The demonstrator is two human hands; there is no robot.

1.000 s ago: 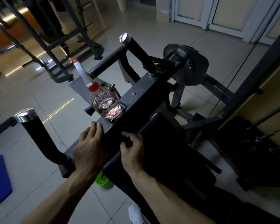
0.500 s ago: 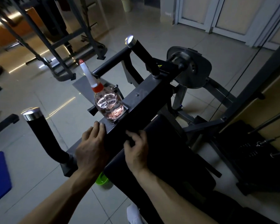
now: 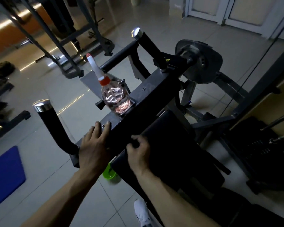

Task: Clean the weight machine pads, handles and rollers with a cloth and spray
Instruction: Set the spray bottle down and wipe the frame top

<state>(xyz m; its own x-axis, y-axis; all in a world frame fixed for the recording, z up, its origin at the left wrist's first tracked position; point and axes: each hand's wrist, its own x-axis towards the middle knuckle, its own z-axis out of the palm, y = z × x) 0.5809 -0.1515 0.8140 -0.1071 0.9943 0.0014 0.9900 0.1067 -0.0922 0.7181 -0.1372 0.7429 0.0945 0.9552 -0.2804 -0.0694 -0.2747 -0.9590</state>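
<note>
1. Two hands rest on the machine. The left hand (image 3: 95,145) lies flat on the dark crossbar (image 3: 151,95), fingers straight and slightly spread.
2. The right hand (image 3: 138,152) sits just beside it, fingers curled at the top edge of the black pad (image 3: 179,145); what they grip cannot be told in the dark.
3. The spray bottle (image 3: 116,97) stands upright on the crossbar, just beyond the left fingertips and apart from both hands.
4. The near handle (image 3: 51,126) rises left of the left hand; the far handle (image 3: 147,43) stands beyond the bottle.
5. Open tiled floor (image 3: 47,89) and a blue mat (image 3: 5,174) lie to the left; the weight stack (image 3: 252,145) crowds the right.
</note>
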